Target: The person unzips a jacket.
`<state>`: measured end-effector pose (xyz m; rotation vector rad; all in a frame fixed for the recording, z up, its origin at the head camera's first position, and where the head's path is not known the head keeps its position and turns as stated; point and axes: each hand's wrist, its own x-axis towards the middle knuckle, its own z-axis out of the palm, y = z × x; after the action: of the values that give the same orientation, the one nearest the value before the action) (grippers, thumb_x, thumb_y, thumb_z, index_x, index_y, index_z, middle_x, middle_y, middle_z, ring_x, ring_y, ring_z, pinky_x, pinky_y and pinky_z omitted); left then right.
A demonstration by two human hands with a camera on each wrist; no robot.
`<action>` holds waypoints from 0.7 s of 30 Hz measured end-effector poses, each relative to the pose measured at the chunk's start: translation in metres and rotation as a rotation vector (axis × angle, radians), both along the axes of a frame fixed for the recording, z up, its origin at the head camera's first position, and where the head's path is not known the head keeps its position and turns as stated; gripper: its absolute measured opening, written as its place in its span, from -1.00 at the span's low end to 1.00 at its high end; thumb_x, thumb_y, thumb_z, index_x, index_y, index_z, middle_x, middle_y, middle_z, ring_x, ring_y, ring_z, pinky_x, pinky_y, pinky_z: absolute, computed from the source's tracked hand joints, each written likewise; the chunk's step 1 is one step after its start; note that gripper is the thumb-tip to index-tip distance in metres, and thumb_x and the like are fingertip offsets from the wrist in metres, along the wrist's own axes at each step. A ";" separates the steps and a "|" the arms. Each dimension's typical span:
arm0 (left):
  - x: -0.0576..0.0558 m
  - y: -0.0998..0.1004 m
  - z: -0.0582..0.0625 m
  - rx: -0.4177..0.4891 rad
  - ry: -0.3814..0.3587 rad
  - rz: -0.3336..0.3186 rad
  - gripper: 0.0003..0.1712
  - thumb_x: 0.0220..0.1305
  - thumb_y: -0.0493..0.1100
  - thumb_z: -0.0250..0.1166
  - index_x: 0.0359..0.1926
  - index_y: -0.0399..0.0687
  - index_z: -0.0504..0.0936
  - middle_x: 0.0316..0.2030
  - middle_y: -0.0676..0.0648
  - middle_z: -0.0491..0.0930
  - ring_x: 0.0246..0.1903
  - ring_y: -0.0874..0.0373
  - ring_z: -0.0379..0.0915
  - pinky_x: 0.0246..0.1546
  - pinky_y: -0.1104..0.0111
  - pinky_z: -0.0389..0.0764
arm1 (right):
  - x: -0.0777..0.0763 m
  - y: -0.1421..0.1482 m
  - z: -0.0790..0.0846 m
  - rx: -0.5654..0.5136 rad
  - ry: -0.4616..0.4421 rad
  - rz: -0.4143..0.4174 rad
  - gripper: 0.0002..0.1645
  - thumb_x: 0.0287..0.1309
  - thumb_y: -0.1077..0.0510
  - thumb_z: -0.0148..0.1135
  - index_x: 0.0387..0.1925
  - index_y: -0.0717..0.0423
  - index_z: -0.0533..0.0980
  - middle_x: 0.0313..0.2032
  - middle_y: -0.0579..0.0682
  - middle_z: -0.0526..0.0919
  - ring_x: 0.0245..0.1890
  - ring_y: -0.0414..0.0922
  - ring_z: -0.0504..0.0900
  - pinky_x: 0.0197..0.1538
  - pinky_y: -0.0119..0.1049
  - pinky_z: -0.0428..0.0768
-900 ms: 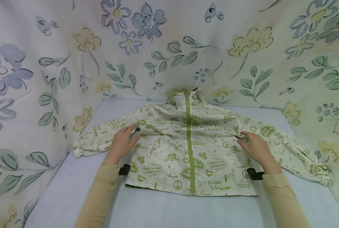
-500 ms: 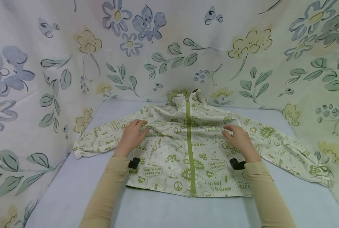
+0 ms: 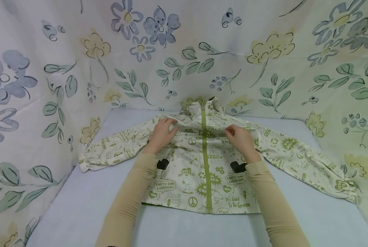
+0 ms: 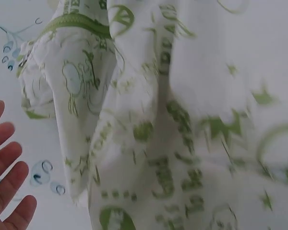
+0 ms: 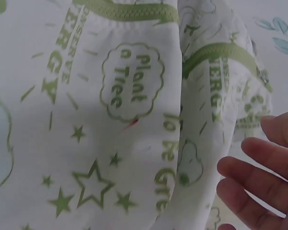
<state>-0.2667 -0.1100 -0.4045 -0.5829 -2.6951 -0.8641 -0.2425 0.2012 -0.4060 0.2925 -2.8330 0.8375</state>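
Observation:
A white zip-up jacket (image 3: pixel 188 171) with green print lies spread out, its collar (image 3: pixel 197 109) at the far side and both sleeves stretched outward. Its green zipper (image 3: pixel 204 151) runs down the middle. My left hand (image 3: pixel 163 134) is over the upper chest on the left, fingers apart with nothing between them, as the left wrist view also shows. Over the opposite side of the chest is my right hand (image 3: pixel 242 140). In the right wrist view its fingers (image 5: pixel 249 191) are slightly bent beside a fold of the jacket and hold nothing.
The jacket rests on a pale table surface (image 3: pixel 88 202). Floral cloth (image 3: pixel 184 79) hangs behind and at both sides, close to the collar. The left sleeve cuff (image 3: pixel 84 164) and right sleeve cuff (image 3: pixel 351 192) reach toward the table's side edges.
Both hands have moved inward and away from me, from the jacket's sides to over its upper chest. The jacket has hardly moved.

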 end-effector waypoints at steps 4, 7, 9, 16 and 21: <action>-0.018 0.019 0.006 0.082 -0.102 -0.013 -0.54 0.38 -0.06 0.08 0.25 -0.05 0.33 0.20 -0.08 0.28 0.21 0.02 0.13 0.15 0.16 0.22 | -0.008 -0.012 0.002 0.020 -0.010 -0.001 -0.68 0.33 0.03 0.04 -0.10 0.18 0.54 -0.27 0.10 0.62 -0.37 -0.02 0.56 -0.33 -0.10 0.50; -0.030 0.032 0.012 0.098 -0.164 -0.034 -0.45 0.40 -0.05 0.04 0.34 -0.07 0.20 0.30 -0.10 0.14 0.30 0.02 -0.03 0.23 0.17 0.10 | -0.010 -0.019 0.001 0.020 -0.028 0.008 -0.69 0.33 0.04 0.04 -0.11 0.17 0.54 -0.26 0.09 0.62 -0.34 -0.02 0.56 -0.31 -0.11 0.51; -0.037 0.041 0.016 0.089 -0.187 -0.053 -0.41 0.41 -0.08 0.02 0.37 -0.11 0.13 0.33 -0.13 0.08 0.33 0.02 -0.10 0.26 0.20 0.02 | -0.010 -0.023 0.000 0.020 -0.046 0.014 -0.68 0.33 0.02 0.03 -0.10 0.16 0.53 -0.25 0.08 0.61 -0.33 -0.02 0.56 -0.29 -0.11 0.51; -0.053 0.065 0.028 0.004 -0.239 -0.073 -0.36 0.44 -0.13 -0.07 0.43 -0.13 -0.07 0.40 -0.13 -0.09 0.37 0.05 -0.28 0.31 0.28 -0.19 | -0.008 -0.033 -0.001 0.030 -0.077 0.023 -0.65 0.34 -0.01 0.02 -0.09 0.16 0.52 -0.24 0.07 0.60 -0.28 -0.02 0.55 -0.26 -0.13 0.52; -0.063 0.076 0.029 -0.063 -0.222 -0.063 -0.35 0.45 -0.14 -0.13 0.43 -0.19 -0.16 0.41 -0.19 -0.19 0.38 0.01 -0.41 0.30 0.31 -0.30 | -0.007 -0.038 -0.002 0.021 -0.064 0.022 -0.71 0.31 0.03 0.06 -0.16 0.17 0.54 -0.29 0.06 0.61 -0.32 -0.04 0.56 -0.29 -0.15 0.53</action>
<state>-0.3297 -0.0342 -0.3754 -0.6217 -2.9271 -0.9124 -0.2499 0.1636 -0.4076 0.3060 -2.9043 0.8372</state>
